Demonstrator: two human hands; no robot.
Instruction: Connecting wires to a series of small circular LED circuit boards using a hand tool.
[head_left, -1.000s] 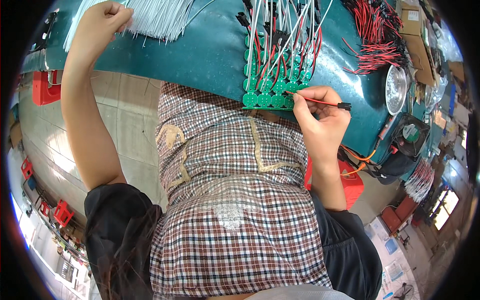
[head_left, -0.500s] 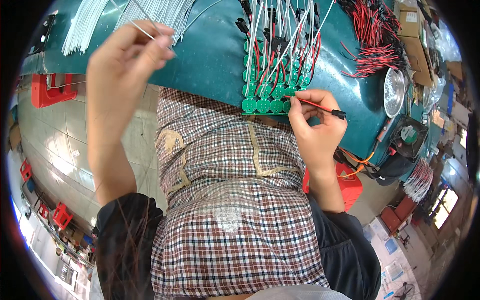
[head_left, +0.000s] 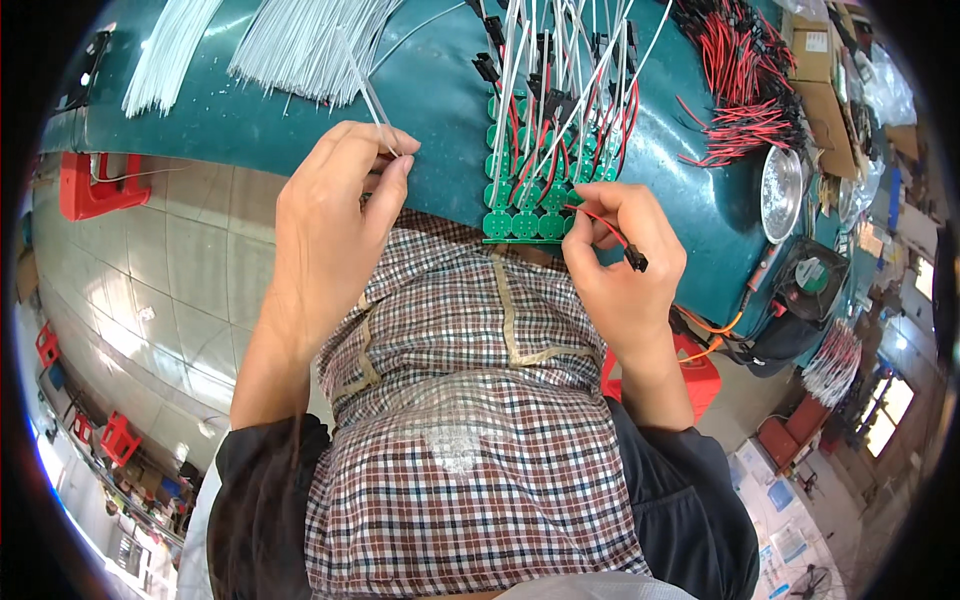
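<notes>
Counted toward the left end of the green tabletop (head_left: 430, 110): two bundles of white wires, a narrow bundle (head_left: 165, 60) and a broad bundle (head_left: 310, 50). At its near edge, one panel of round green boards (head_left: 525, 225) under a tangle of white, red and black wires (head_left: 550, 100). Toward its right edge, one pile of red and black leads (head_left: 735, 60) and one round metal dish (head_left: 781, 195).

Cannot see the upper ends of the bundles, cut off by the view's top. Cannot count the boards, partly buried by the tangle and hidden by the right hand (head_left: 635, 245).

In the left hand (head_left: 345, 185), a narrow pinch on white wire (head_left: 370, 95), near the tabletop's near edge; cannot tell whether one strand or two. In the right hand, also pinched narrow at the panel's right side, one red lead (head_left: 610, 225) with a black connector (head_left: 636, 259).
</notes>
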